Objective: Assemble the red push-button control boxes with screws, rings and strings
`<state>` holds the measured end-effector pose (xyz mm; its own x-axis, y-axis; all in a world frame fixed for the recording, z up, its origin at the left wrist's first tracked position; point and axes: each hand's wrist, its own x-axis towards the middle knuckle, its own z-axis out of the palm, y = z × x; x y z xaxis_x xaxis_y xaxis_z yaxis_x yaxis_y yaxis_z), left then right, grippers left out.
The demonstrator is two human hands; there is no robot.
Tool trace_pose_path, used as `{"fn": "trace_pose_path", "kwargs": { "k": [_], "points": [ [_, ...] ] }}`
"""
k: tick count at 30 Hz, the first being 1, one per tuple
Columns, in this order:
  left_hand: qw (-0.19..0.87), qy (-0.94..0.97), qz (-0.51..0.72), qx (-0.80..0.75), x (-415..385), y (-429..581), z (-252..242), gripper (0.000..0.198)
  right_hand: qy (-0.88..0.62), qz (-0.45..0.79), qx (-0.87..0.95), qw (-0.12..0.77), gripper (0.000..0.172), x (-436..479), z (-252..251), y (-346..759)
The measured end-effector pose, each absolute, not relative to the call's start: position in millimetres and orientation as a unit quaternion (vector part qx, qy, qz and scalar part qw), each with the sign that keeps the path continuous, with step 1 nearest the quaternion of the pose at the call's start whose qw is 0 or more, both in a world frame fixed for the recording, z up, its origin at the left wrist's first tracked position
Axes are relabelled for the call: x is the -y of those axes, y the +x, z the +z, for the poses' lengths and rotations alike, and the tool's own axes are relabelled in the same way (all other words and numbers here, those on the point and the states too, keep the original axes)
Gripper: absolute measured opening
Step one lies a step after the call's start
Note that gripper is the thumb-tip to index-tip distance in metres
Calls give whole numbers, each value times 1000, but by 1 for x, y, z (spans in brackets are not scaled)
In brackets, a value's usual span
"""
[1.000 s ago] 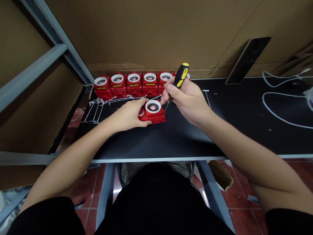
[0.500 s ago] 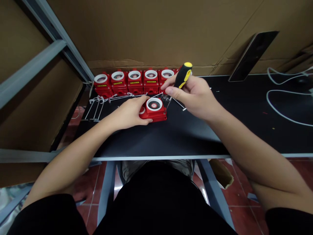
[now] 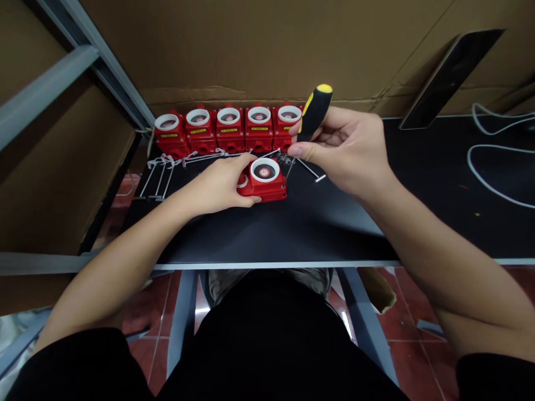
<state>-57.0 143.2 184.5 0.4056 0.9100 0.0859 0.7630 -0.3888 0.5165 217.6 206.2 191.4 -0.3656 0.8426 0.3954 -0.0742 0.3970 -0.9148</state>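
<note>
On desk (image 3: 271, 236), L fingers (image 3: 248, 201) grip red box (image 3: 270, 192), prob. disc (image 3: 264, 172) inside; R fingers (image 3: 307, 151), screwdriver (image 3: 316, 112).

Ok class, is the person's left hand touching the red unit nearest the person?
Touching. The head view shows the left hand wrapped around the left end of the red unit, thumb against its near side.

Red boxy unit (image 3: 270, 191) in left hand (image 3: 225, 184), its round rim (image 3: 264, 180) white; black-and-yellow screwdriver handle (image 3: 317, 111) in right hand (image 3: 355, 150).
</note>
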Motion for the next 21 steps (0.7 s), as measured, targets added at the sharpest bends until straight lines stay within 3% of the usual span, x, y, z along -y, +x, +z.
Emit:
{"fn": "trace_pose_path", "kwargs": {
  "k": [4, 8, 10, 14, 21],
  "points": [
    [208, 813, 174, -516, -145, -57, 186, 74, -250, 513, 680, 461, 54, -201, 197, 217],
    [215, 811, 176, -514, -145, -56, 187, 71, -197, 546, 703, 411, 43, -195, 205, 218],
    [215, 811, 179, -513, -144, -56, 187, 70, -179, 548, 713, 399, 48, -195, 205, 218],
    [213, 811, 181, -515, -143, -56, 186, 69, -180, 552, 703, 410, 61, -196, 199, 216],
    [208, 814, 181, -512, -144, -58, 184, 74, -233, 491, 703, 459, 55, -191, 195, 214]
  ]
}}
